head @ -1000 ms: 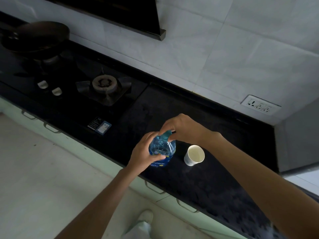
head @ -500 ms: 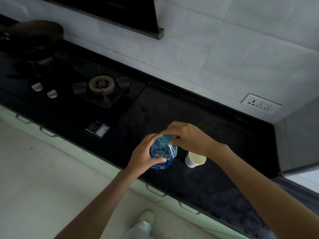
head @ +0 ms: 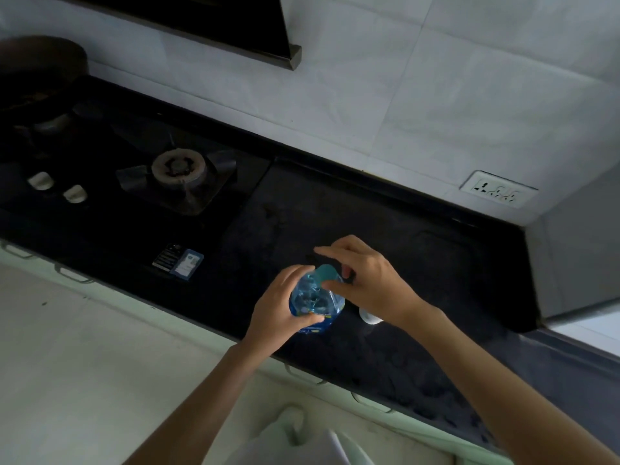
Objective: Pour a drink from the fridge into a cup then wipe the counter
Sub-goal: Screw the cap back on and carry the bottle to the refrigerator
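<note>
right hand (head: pixel 365 280) has slid across the teal cap (head: pixel 324 272), fingers loosely on it, cap still on. your left hand (head: pixel 281 307) grips the bottle (head: pixel 317 302) on the desk (head: pixel 436 263), cup (head: pixel 369 317) mostly hidden now.

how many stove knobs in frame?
2. Both white, on the hob's front left: one knob, the other knob just right of it and nearer the counter edge. More could lie past the left frame edge.
</note>
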Demonstrator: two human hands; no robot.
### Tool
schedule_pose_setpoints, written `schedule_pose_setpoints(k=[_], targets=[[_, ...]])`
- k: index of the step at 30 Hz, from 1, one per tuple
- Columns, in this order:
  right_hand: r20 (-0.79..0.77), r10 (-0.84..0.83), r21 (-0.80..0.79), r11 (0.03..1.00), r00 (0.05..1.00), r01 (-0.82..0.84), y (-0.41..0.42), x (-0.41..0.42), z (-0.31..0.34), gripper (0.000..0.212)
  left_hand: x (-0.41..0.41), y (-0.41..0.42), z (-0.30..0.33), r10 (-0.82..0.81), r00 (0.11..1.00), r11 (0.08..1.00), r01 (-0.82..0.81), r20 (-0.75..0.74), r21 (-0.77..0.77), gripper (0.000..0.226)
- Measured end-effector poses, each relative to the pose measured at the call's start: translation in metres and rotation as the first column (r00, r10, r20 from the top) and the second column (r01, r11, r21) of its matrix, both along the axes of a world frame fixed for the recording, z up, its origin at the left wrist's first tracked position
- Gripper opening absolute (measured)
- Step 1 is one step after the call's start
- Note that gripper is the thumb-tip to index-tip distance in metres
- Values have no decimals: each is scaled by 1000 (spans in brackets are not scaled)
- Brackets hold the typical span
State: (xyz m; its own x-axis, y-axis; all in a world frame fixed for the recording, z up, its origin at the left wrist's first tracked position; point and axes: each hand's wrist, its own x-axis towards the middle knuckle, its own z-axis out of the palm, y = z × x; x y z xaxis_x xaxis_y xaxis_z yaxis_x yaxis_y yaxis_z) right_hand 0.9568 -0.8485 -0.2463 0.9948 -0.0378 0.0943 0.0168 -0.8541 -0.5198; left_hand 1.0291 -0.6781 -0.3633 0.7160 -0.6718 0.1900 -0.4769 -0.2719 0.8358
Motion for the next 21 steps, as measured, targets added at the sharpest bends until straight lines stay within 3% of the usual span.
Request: schedule_pose_setpoints(k=[4,8,10,12,14,21], targets=[[51,-34,-70,997,998,37,2,5,-9,26,-1,-1,-2,5,1000,1000,-5,4,8,84],[190,-161,-384,896,969,224,11,12,-13,56,-3,-1,-1,17,1000,1000,-17,-7,21,87],[43,-116,-335,934,992,124,6,9,-10,50,-2,-1,2,11,1000,999,-11,-16,32,86],[-112,8,-160,987,994,-26,-4,4,-4,53,-3,0,4,5,1000,999,-3,-29,45,84],[-72,116,-99,988,991,-122,-9,2,0,46,-3,-1,6,2,1000,999,0,-31,53,83],[-40,201,-349,915,979,-202,-8,16,7,29,-6,-2,10,23,999,998,-21,-26,58,82]])
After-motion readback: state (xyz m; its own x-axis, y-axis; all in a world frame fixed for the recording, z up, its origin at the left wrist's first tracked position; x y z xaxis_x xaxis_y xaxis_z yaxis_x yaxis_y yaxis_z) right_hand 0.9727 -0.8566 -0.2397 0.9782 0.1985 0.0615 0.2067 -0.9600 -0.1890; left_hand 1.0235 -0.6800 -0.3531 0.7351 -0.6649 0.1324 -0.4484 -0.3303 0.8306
